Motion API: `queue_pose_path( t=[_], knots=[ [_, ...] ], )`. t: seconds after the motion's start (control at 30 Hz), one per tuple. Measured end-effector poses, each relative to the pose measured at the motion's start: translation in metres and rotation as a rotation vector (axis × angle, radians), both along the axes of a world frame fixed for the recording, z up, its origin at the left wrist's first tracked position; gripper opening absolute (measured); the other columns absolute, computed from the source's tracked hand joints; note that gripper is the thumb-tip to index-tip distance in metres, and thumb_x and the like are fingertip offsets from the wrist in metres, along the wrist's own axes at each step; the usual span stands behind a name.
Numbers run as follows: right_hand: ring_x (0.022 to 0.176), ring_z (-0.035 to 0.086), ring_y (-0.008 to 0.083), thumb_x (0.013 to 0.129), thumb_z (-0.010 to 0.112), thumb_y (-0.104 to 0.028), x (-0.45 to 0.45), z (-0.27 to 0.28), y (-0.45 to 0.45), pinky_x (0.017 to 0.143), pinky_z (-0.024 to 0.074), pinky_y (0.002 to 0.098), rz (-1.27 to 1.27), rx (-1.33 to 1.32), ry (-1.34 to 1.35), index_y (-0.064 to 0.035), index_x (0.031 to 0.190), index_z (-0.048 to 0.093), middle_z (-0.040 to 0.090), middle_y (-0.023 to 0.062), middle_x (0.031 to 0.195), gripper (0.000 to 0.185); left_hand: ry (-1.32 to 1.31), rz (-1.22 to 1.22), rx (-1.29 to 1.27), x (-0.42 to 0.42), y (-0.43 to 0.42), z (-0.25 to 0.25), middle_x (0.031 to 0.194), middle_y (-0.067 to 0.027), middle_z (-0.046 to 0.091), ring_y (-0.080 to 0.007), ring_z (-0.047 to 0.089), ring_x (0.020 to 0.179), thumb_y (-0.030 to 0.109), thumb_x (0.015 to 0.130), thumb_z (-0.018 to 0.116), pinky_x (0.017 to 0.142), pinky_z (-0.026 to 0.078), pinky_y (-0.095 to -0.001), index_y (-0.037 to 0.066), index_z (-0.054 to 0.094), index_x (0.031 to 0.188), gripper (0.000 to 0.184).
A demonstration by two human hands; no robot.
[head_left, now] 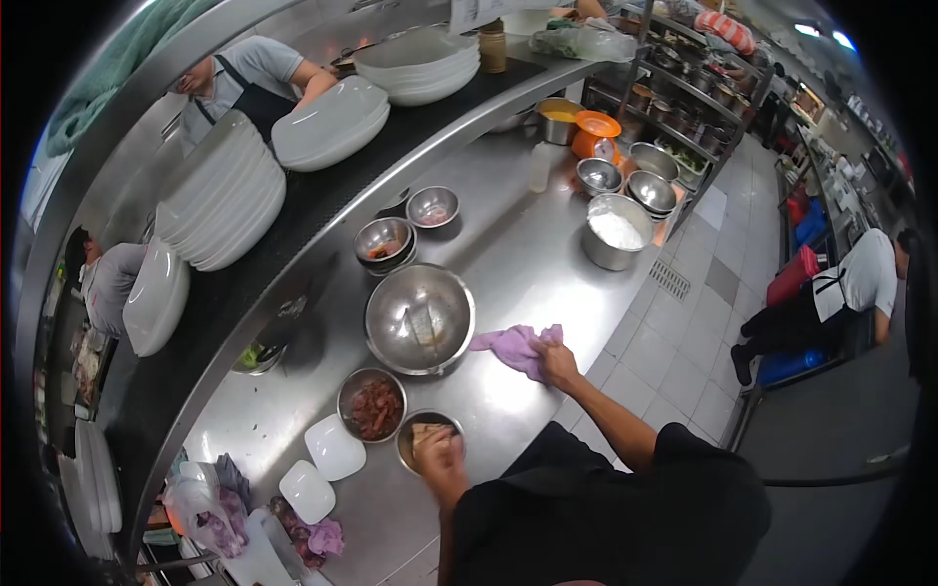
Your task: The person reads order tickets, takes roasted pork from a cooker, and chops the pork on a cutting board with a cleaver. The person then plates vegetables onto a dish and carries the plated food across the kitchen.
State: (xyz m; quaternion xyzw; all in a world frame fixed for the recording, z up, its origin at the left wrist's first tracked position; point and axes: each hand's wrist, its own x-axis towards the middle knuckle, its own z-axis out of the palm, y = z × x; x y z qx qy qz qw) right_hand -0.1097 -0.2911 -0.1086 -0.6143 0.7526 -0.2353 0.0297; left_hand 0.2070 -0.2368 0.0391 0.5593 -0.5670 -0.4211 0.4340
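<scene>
My right hand (pixel 559 367) is closed around a crumpled purple cloth (pixel 518 350), which trails over the steel counter (pixel 518 264). Over a small metal bowl (pixel 455 427) is my left hand (pixel 442 461), blurred, its fingers unclear; something pale tan shows at the fingertips. Beside that bowl stands another metal bowl with dark reddish-brown pieces (pixel 377 408). A large steel mixing bowl (pixel 391 305), with a little liquid at the bottom, sits just beyond, near the cloth's tip. Two white square dishes (pixel 335 447) lie to the left of my left hand.
Small bowls (pixel 384 241) with bits of food stand farther back. A pot of white contents (pixel 616 234) and several bowls (pixel 653 190) line the right end. Stacked white plates (pixel 223 195) fill the raised shelf. Bagged purple items (pixel 217 518) sit lower left. Co-workers (pixel 262 78) stand beyond.
</scene>
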Motion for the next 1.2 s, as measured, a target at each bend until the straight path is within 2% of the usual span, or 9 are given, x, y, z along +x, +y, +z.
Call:
queue_pose_path(
  t=[0.17, 0.23, 0.33, 0.4, 0.6, 0.7, 0.8, 0.97, 1.2],
  knots=[
    [0.087, 0.067, 0.0302, 0.066, 0.08, -0.031, -0.061, 0.097, -0.046, 0.084, 0.0502, 0.0389, 0.033, 0.285, -0.283, -0.0143, 0.1, 0.072, 0.07, 0.014, 0.096, 0.038, -0.428, -0.528, -0.244, -0.136, -0.049, -0.04, 0.117, -0.0164, 0.051, -0.0329, 0.061, 0.086, 0.027, 0.081, 0.072, 0.074, 0.051, -0.0405, 0.008, 0.057, 0.118, 0.044],
    [0.092, 0.064, 0.0365, 0.072, 0.076, -0.026, -0.141, 0.171, -0.083, 0.087, 0.0488, 0.0427, -0.037, -0.334, -0.253, -0.0063, 0.102, 0.068, 0.067, 0.0193, 0.103, 0.037, -0.478, -0.484, -0.412, -0.177, -0.071, -0.067, 0.118, -0.0171, 0.051, -0.0348, 0.059, 0.093, 0.029, 0.08, 0.072, 0.08, 0.049, -0.0434, 0.011, 0.056, 0.12, 0.047],
    [0.086, 0.066, 0.0183, 0.089, 0.061, -0.013, -0.271, 0.328, -0.136, 0.078, 0.051, 0.0298, -0.186, -0.937, -0.543, 0.0009, 0.106, 0.066, 0.07, 0.0134, 0.096, 0.023, -0.642, -0.5, -0.412, -0.214, -0.094, -0.11, 0.114, -0.0173, 0.053, -0.0357, 0.052, 0.105, 0.021, 0.076, 0.07, 0.091, 0.044, -0.0438, 0.012, 0.061, 0.115, 0.041],
    [0.092, 0.066, 0.0155, 0.092, 0.056, -0.011, -0.371, 0.382, -0.193, 0.081, 0.0506, 0.0265, -0.01, -1.079, -0.37, 0.0005, 0.112, 0.065, 0.07, 0.0117, 0.103, 0.024, -0.657, -0.476, -0.387, -0.224, -0.098, -0.119, 0.113, -0.0172, 0.054, -0.0356, 0.053, 0.104, 0.017, 0.076, 0.068, 0.09, 0.045, -0.0441, 0.011, 0.061, 0.113, 0.038],
    [0.093, 0.068, 0.0221, 0.083, 0.062, -0.01, -0.443, 0.45, -0.299, 0.085, 0.0507, 0.0311, 0.419, -0.382, 0.04, -0.0084, 0.111, 0.067, 0.071, 0.0125, 0.101, 0.029, -0.622, -0.385, -0.17, -0.228, -0.083, -0.082, 0.118, -0.0192, 0.054, -0.037, 0.054, 0.106, 0.011, 0.076, 0.066, 0.092, 0.046, -0.0442, 0.01, 0.062, 0.114, 0.039],
    [0.097, 0.066, 0.0203, 0.081, 0.069, -0.018, -0.414, 0.463, -0.317, 0.089, 0.0496, 0.033, 0.468, -0.432, 0.105, -0.0016, 0.109, 0.067, 0.069, 0.0132, 0.105, 0.032, -0.62, -0.324, -0.203, -0.248, -0.095, -0.021, 0.121, -0.0212, 0.053, -0.037, 0.055, 0.108, 0.013, 0.079, 0.069, 0.092, 0.046, -0.0419, 0.009, 0.061, 0.116, 0.039],
    [0.089, 0.063, 0.0356, 0.081, 0.069, -0.028, -0.401, 0.457, -0.326, 0.082, 0.0502, 0.0411, 0.587, -0.585, 0.46, 0.0001, 0.106, 0.066, 0.068, 0.0189, 0.093, 0.038, -0.325, -0.369, -0.435, -0.292, -0.133, 0.091, 0.117, -0.019, 0.057, -0.0336, 0.058, 0.103, 0.009, 0.079, 0.07, 0.087, 0.048, -0.0385, 0.007, 0.062, 0.112, 0.034],
    [0.085, 0.061, 0.04, 0.084, 0.063, -0.02, -0.425, 0.446, -0.348, 0.076, 0.0492, 0.0443, 0.613, -0.473, 0.287, 0.0004, 0.104, 0.063, 0.062, 0.0256, 0.1, 0.028, -0.235, -0.382, -0.917, -0.367, -0.209, 0.241, 0.109, -0.0147, 0.06, -0.0284, 0.06, 0.099, 0.007, 0.079, 0.07, 0.08, 0.049, -0.0354, 0.005, 0.063, 0.106, 0.027],
    [0.085, 0.061, 0.0425, 0.073, 0.06, -0.005, -0.413, 0.453, -0.357, 0.075, 0.0487, 0.0458, 0.649, -0.327, 0.305, -0.0006, 0.098, 0.062, 0.061, 0.0241, 0.097, 0.026, -0.449, -0.441, -1.128, -0.474, -0.357, 0.309, 0.123, -0.0164, 0.054, -0.0328, 0.054, 0.114, 0.021, 0.075, 0.077, 0.095, 0.045, -0.0385, 0.008, 0.053, 0.126, 0.058]
  ],
)
